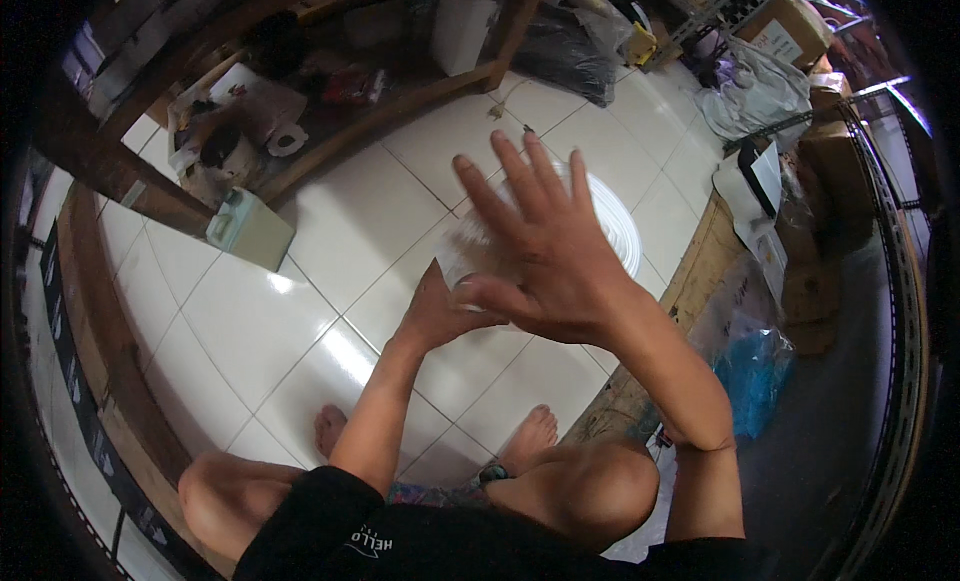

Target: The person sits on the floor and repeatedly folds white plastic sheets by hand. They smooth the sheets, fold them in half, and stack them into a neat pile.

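My right hand [545,246] is raised over the floor in front of me, its fingers spread wide and nothing in its grasp. Lower and to the left, my left hand [437,309] is closed at the edge of a piece of clear plastic [458,249]; some of its fingers are hidden behind that plastic. A round coil of white cord or tubing [622,226] lies beyond the hands, partly covered by my right hand. How far the plastic reaches over the coil I cannot tell.
A pale green jerrycan [250,229] stands by a wooden shelf [330,146] at the left. To the right are a worn wooden plank [690,271], a blue item in clear plastic [752,376] and a cardboard box [790,31]. Dark plastic-wrapped goods [570,56] lie at the back.
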The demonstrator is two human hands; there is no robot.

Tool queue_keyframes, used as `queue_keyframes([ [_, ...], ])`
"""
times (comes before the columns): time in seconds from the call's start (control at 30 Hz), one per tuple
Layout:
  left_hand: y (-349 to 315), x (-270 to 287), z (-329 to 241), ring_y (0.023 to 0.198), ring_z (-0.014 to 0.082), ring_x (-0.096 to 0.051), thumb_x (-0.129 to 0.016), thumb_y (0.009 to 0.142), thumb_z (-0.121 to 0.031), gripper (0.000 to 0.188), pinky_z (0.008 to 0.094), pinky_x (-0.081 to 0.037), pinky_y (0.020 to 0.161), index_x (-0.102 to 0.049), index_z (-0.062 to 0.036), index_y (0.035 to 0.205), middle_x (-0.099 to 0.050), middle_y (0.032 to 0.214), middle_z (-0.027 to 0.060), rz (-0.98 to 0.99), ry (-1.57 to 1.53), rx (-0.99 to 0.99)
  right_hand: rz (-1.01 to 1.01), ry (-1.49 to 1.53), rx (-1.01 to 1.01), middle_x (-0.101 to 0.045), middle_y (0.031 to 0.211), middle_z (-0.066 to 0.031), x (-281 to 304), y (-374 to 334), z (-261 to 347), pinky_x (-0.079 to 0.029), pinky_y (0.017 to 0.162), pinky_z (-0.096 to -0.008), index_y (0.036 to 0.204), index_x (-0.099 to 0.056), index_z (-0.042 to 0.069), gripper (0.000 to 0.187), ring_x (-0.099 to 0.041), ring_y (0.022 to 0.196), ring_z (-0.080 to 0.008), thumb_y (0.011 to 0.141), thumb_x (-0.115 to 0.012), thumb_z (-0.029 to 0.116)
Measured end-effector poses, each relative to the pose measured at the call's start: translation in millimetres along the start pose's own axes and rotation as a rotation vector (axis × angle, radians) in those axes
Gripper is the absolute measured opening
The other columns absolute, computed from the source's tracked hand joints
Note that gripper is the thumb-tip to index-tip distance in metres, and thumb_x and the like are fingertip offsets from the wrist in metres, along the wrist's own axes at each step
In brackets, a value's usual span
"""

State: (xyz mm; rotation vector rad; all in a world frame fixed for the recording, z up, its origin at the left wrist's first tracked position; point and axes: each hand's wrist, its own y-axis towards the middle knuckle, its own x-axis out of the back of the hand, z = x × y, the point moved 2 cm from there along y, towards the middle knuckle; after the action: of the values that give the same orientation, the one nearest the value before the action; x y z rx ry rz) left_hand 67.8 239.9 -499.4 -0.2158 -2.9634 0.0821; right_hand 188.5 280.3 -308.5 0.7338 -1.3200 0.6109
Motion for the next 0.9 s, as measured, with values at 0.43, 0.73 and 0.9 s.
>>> queue_keyframes([
  [0.43,-1,1,1,0.128,0.032,-0.05,-0.094,0.056,-0.028,0.1,0.0417,-0.041,0.108,-0.043,-0.0046,0.139,-0.053,0.135,0.0158,-0.007,-0.014,-0.084,-0.198,0.015,-0.051,-0.027,0.152,-0.0314,23,-16,-19,-0.013,0.111,-0.0698,0.153,-0.028,0.013,0.094,-0.022,0.141,-0.0539,0.082,-0.063,0.063],
  [0.73,-1,-2,-7,0.126,0.0309,-0.052,-0.095,0.054,-0.029,0.102,0.0413,-0.042,0.107,-0.043,-0.0036,0.139,-0.054,0.134,0.0152,-0.042,0.033,-0.094,-0.118,-0.092,-0.128,-0.03,0.15,-0.0322,2,-19,-52,-0.014,0.114,-0.0655,0.153,-0.027,0.01,0.088,-0.025,0.14,-0.0525,0.086,-0.06,0.056],
  [0.9,-5,3,-20,0.123,0.0302,-0.055,-0.095,0.054,-0.028,0.099,0.0407,-0.044,0.106,-0.046,-0.0034,0.136,-0.057,0.131,0.0145,-0.032,-0.009,-0.03,-0.351,0.087,-0.18,-0.034,0.148,-0.0323,47,-7,-73,-0.015,0.115,-0.0616,0.153,-0.026,0.006,0.082,-0.028,0.142,-0.046,0.091,-0.053,0.052],
])
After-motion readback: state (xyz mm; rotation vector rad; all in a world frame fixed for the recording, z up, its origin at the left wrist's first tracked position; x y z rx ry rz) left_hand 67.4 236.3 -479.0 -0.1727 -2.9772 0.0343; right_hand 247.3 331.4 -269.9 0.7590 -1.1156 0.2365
